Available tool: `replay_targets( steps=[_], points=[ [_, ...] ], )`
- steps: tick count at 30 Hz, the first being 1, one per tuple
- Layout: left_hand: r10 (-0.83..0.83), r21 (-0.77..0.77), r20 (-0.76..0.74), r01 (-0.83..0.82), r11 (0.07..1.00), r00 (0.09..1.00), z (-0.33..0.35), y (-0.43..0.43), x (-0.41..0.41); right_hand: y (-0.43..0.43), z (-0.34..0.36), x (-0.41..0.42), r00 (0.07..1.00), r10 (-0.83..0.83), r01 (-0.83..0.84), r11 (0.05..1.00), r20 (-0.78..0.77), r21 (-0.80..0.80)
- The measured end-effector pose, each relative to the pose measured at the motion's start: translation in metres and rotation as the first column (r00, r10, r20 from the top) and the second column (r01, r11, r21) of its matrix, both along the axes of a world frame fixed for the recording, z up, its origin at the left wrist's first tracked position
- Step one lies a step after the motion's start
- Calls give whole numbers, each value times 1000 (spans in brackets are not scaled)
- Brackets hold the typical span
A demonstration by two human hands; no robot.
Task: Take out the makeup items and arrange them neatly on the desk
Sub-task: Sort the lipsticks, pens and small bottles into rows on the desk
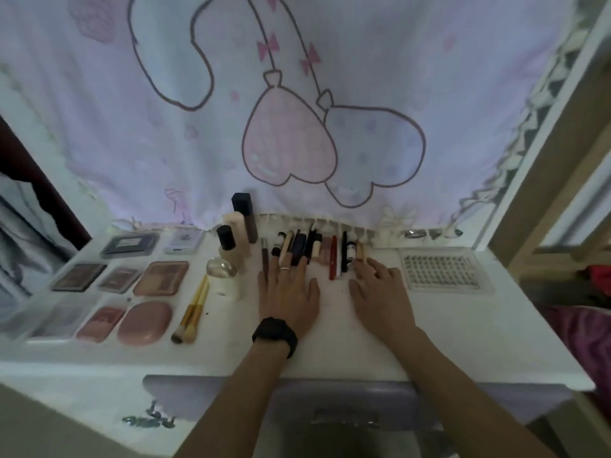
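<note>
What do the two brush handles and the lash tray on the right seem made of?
Brush handles: pale golden, matte, likely bamboo or wood; blur leaves it open. Lash tray: probably clear plastic, its pale rim see-through over the desk.

Left hand point(288, 292) flat, fingers straight, right hand point(380, 292) likewise

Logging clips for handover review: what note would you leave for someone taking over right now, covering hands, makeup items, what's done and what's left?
Left hand: open, fingertips against the near ends of the row of pencils and tubes.
Right hand: open, fingertips at the row's right end.
Items: palettes and compacts in a grid at left, two brushes beside them, bottles upright at the back, lash tray at right.
Done: items appear laid out on the desk.
Left: probably just squaring the row; whether more items remain to take out cannot be seen.
</note>
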State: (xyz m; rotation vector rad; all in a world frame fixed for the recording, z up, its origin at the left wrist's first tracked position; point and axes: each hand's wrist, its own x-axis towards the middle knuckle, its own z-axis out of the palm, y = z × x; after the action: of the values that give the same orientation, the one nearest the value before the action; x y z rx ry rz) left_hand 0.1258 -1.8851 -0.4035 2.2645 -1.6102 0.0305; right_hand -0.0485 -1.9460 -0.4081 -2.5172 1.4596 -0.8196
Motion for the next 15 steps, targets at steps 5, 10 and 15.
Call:
replay_targets(
  steps=[5, 10, 15],
  points=[
    [14, -20, -106, -16, 1000, 994, 2, 6, 6, 0, 1, 0, 998, -39, 36, 998, 45, 60],
    [16, -31, -201, -22, 999, 980, 5, 0, 8, -4, 0, 1, 993, -68, 61, 995, 101, 73],
    [12, -42, -151, -19, 999, 988, 2, -3, 9, -4, 1, -2, 996, -49, 43, 995, 68, 88]
  ],
)
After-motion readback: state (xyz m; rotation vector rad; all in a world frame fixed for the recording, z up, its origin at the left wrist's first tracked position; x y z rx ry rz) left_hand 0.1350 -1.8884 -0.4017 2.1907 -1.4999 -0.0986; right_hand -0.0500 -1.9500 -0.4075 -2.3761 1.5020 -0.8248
